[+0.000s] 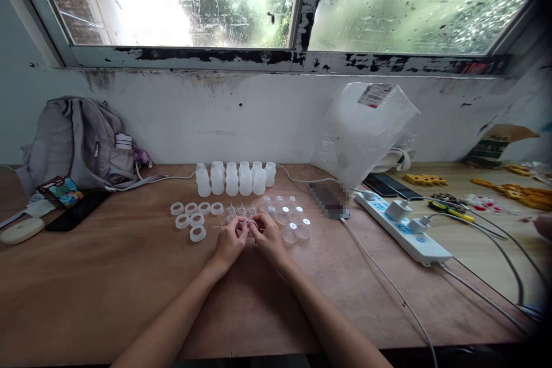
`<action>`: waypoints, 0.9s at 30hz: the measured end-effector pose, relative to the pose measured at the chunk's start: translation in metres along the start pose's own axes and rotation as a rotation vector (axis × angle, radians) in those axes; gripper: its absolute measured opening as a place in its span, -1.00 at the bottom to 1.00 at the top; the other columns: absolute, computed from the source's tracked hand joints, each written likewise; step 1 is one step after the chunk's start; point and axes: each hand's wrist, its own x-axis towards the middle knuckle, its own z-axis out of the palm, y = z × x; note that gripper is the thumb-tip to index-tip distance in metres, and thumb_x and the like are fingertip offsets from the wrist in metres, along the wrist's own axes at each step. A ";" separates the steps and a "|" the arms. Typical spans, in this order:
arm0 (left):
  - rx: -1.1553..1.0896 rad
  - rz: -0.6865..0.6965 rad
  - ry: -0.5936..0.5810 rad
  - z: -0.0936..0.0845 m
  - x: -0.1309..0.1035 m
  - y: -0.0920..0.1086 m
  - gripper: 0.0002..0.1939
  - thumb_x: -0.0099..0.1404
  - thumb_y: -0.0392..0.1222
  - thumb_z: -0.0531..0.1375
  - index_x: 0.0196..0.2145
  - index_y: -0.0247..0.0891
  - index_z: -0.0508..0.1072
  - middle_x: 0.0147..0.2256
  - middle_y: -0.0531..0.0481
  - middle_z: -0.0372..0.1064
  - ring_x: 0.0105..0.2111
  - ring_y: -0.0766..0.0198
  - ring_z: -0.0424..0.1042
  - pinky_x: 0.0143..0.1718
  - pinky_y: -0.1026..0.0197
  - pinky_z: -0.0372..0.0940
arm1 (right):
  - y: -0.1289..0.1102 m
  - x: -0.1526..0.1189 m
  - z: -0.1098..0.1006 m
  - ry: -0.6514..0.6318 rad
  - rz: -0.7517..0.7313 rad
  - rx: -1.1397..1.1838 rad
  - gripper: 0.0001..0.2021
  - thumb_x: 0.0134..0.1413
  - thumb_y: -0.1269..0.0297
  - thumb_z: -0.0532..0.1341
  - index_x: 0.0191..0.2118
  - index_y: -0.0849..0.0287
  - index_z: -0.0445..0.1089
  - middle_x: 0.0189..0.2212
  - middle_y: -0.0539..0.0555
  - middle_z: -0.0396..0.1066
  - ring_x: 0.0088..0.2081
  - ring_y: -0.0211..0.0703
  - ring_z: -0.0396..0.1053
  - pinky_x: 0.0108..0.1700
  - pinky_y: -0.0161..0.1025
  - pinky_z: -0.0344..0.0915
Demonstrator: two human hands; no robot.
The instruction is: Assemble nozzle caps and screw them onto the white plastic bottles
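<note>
My left hand (233,240) and my right hand (266,236) meet at the middle of the brown table, fingers closed around a small translucent ring (248,222) that they largely hide. Left of them lie several white rings (197,233). Just beyond my fingers are several clear nipple-shaped pieces (241,209). To the right lie several clear round caps (290,234), some with white dots on top. Behind all these, several frosted bottles (232,181) stand in rows near the wall.
A grey backpack (81,138), a black phone (77,211) and a cream oval case (22,230) are at the left. At the right are a white power strip (405,230), cables, a plastic bag (357,132) and yellow parts (425,179). Another person's hand (544,225) shows at the right edge.
</note>
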 end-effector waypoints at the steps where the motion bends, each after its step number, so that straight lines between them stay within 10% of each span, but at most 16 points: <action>1: 0.004 -0.003 -0.005 0.001 0.000 -0.001 -0.85 0.17 -0.21 0.02 -0.32 -0.22 0.34 -0.43 0.03 0.42 -0.46 0.32 0.39 -0.40 0.32 0.23 | 0.001 0.000 0.000 0.003 0.003 0.006 -0.89 -0.06 0.27 0.12 -0.45 0.19 0.31 -0.50 0.03 0.26 -0.48 -0.25 0.25 -0.51 -0.34 0.24; 27: 0.077 0.007 0.032 0.002 0.000 -0.002 -0.88 0.15 -0.19 0.04 -0.32 -0.21 0.27 -0.49 0.06 0.39 -0.48 0.29 0.40 -0.44 0.30 0.22 | 0.001 -0.001 0.001 0.005 -0.035 -0.022 -0.88 -0.09 0.43 0.08 -0.38 0.20 0.34 -0.42 0.06 0.28 -0.45 -0.23 0.30 -0.43 -0.30 0.29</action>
